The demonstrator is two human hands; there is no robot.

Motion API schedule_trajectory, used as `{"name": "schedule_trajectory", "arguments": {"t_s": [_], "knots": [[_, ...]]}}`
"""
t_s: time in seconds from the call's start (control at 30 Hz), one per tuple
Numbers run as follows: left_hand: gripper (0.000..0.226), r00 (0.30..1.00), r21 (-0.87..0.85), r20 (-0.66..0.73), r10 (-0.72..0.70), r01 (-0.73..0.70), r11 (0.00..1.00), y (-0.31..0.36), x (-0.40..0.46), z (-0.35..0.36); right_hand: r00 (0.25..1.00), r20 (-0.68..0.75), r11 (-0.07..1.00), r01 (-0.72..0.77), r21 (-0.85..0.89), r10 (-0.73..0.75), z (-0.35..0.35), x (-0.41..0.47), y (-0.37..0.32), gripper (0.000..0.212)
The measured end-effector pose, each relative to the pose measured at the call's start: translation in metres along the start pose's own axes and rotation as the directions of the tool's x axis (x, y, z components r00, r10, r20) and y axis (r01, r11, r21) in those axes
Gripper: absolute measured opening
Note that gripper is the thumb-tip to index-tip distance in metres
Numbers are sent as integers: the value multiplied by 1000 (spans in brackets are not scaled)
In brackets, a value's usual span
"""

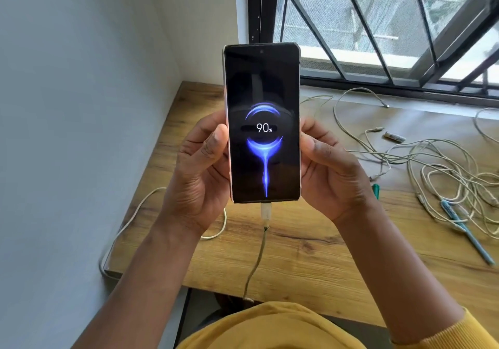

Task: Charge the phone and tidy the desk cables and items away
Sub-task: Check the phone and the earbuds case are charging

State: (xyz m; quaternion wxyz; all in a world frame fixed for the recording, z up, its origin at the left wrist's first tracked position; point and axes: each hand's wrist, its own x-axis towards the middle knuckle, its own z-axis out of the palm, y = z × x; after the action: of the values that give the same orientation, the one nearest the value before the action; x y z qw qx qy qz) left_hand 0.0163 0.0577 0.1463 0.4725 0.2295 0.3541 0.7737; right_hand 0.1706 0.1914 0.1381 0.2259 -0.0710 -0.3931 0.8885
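Note:
I hold a black phone (263, 121) upright in front of me, above the wooden desk (310, 254). Its screen shows a blue charging animation and "90%". My left hand (201, 175) grips its left edge with the thumb on the side. My right hand (330, 170) grips its right edge the same way. A worn charging cable (260, 251) is plugged into the phone's bottom port and hangs down past the desk's front edge. A white cable (129, 221) loops off the desk's left side.
A tangle of several whitish cables (442, 170) lies on the right of the desk. Two blue pens (467, 232) lie under it, and a green object (375, 190) peeks from behind my right wrist. A barred window (378, 24) stands behind; a wall (81, 105) borders the left.

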Motion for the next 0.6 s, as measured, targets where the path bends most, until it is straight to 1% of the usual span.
{"name": "schedule_trajectory", "arguments": {"t_s": [0.13,0.23,0.37,0.4,0.47,0.53,0.57,0.6], "knots": [[54,1000,-5,6,-6,6,1000,-2,0,-1,1000,10,1000,10,27,-11,1,-1,0,29],[49,1000,1,15,3,-3,1000,-5,0,-4,1000,8,998,3,57,-4,-1,-2,2,32],[44,1000,-5,-22,-2,2,1000,-12,1,-13,1000,-6,998,0,68,0,-3,-3,7,34],[47,999,0,-45,-6,6,1000,-14,1,-16,1000,-17,998,-4,68,5,-4,-3,9,35],[64,996,6,-89,-16,17,1000,-18,2,-23,999,-49,999,-13,53,16,-7,-3,12,34],[77,992,14,-123,-20,22,1000,-21,2,-31,995,-101,999,-20,30,23,-10,-3,16,26],[78,990,25,-136,-23,27,999,-23,3,-34,990,-135,1000,-26,18,28,-12,-3,18,21],[75,987,45,-161,-22,30,999,-26,3,-36,986,-165,1000,-30,6,31,-15,-2,21,20]]}}
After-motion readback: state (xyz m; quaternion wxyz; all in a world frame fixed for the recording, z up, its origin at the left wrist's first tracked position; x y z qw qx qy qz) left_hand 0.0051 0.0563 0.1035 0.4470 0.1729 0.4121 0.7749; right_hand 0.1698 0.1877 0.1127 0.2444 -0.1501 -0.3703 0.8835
